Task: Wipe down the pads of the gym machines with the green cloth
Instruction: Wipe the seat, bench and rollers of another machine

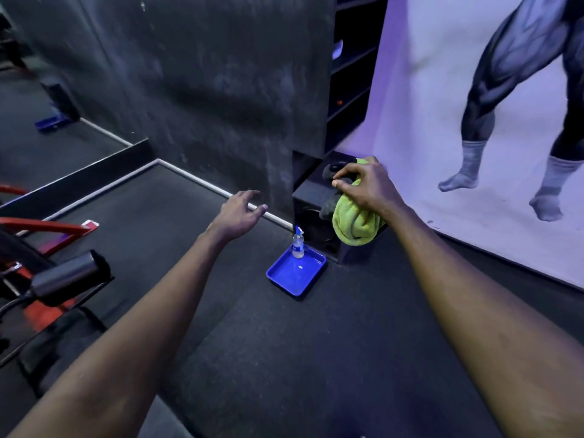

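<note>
The green cloth (355, 221) hangs bunched from my right hand (366, 184), which grips it in the air in front of a black box (311, 213) at the foot of the dark wall. My left hand (241, 213) reaches forward over the floor with its fingers spread and relaxed, holding nothing. A gym machine with a red frame (47, 230) and a black roller pad (71, 276) stands at the left edge.
A blue tray (295, 273) lies on the black rubber floor with a small spray bottle (298, 243) standing in its far corner. Dark shelves (350, 74) rise behind the box. A large poster of muscular legs (493, 121) covers the right wall. A mirror (47, 99) is at the left.
</note>
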Motion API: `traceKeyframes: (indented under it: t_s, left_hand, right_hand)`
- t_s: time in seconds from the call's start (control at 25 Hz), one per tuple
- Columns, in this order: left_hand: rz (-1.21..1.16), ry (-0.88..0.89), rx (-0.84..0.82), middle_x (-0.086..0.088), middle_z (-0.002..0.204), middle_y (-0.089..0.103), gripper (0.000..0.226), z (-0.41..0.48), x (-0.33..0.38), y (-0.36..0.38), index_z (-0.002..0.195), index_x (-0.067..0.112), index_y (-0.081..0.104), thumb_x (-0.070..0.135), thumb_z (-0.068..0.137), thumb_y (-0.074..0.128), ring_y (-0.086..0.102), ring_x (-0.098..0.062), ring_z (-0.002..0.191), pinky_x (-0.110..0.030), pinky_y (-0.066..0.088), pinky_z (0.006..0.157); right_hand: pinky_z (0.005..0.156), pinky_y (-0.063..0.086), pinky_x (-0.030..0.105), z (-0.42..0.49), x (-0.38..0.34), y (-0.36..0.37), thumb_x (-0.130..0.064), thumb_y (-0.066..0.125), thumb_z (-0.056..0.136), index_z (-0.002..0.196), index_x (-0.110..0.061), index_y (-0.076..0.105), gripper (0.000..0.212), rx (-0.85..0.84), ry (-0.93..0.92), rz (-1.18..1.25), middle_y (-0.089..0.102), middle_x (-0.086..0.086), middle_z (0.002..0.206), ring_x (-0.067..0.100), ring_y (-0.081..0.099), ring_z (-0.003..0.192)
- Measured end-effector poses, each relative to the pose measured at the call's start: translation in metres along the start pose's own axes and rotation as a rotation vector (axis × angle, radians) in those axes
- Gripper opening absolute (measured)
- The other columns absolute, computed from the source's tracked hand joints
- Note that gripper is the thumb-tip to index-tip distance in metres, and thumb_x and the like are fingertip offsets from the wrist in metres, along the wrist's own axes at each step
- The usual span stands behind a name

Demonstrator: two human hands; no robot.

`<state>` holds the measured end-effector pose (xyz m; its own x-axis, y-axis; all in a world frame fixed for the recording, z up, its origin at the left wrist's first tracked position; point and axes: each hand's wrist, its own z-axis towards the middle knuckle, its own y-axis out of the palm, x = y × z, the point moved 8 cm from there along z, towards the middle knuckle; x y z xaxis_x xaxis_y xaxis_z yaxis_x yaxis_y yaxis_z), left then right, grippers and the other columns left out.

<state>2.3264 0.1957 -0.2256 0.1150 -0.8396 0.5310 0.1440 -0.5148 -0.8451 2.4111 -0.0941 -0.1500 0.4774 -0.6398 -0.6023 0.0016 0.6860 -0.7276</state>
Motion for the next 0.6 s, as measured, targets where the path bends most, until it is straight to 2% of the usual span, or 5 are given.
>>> traceKeyframes:
  t_s: [0.16, 0.28, 0.4, 0.52, 0.6]
  left_hand:
    - [0.01, -0.111, 0.023, -0.012, 0.144, 0.054, 0.07, 0.014, 0.025, 0.021, 0.139, 0.014, 0.055, 0.059, 0.085, 0.048, 0.047, -0.028, 0.136, -0.042, 0.036, 0.114]
    - [0.0, -0.177, 0.048, -0.012, 0.145, 0.054, 0.073, 0.028, 0.03, 0.03, 0.14, 0.014, 0.054, 0.062, 0.085, 0.044, 0.046, -0.028, 0.137, -0.043, 0.035, 0.114]
    - [-0.004, -0.246, 0.088, -0.012, 0.146, 0.053, 0.074, 0.05, 0.014, 0.029, 0.14, 0.014, 0.054, 0.064, 0.086, 0.042, 0.045, -0.028, 0.137, -0.046, 0.034, 0.115]
    - [-0.008, -0.278, 0.128, -0.012, 0.146, 0.052, 0.065, 0.084, -0.01, 0.031, 0.14, 0.015, 0.053, 0.058, 0.093, 0.048, 0.044, -0.028, 0.138, -0.047, 0.034, 0.115]
    - [-0.026, -0.296, 0.162, -0.012, 0.146, 0.052, 0.058, 0.112, -0.029, 0.038, 0.141, 0.015, 0.053, 0.053, 0.097, 0.051, 0.043, -0.029, 0.138, -0.047, 0.033, 0.115]
  right_hand:
    - [0.086, 0.035, 0.017, 0.051, 0.04, 0.002, -0.042, 0.076, 0.083, 0.1, -0.033, 0.079, 0.019, -0.074, -0.116, 0.012, 0.06, 0.005, 0.105, 0.006, 0.051, 0.097]
    - [0.088, 0.033, 0.013, 0.082, 0.058, 0.009, -0.036, 0.078, 0.084, 0.1, -0.03, 0.079, 0.017, -0.121, -0.156, 0.024, 0.059, 0.004, 0.106, 0.006, 0.049, 0.099]
    - [0.093, 0.033, 0.014, 0.12, 0.057, 0.033, -0.029, 0.08, 0.085, 0.102, -0.023, 0.08, 0.018, -0.178, -0.205, 0.043, 0.054, 0.003, 0.109, 0.008, 0.05, 0.106]
    - [0.095, 0.034, 0.015, 0.163, 0.056, 0.071, -0.029, 0.08, 0.085, 0.102, -0.023, 0.08, 0.019, -0.248, -0.242, 0.034, 0.06, 0.009, 0.113, 0.014, 0.052, 0.116]
    - [0.094, 0.033, 0.014, 0.191, 0.056, 0.102, -0.026, 0.081, 0.085, 0.102, -0.019, 0.08, 0.018, -0.293, -0.266, 0.029, 0.06, 0.008, 0.109, 0.017, 0.052, 0.116]
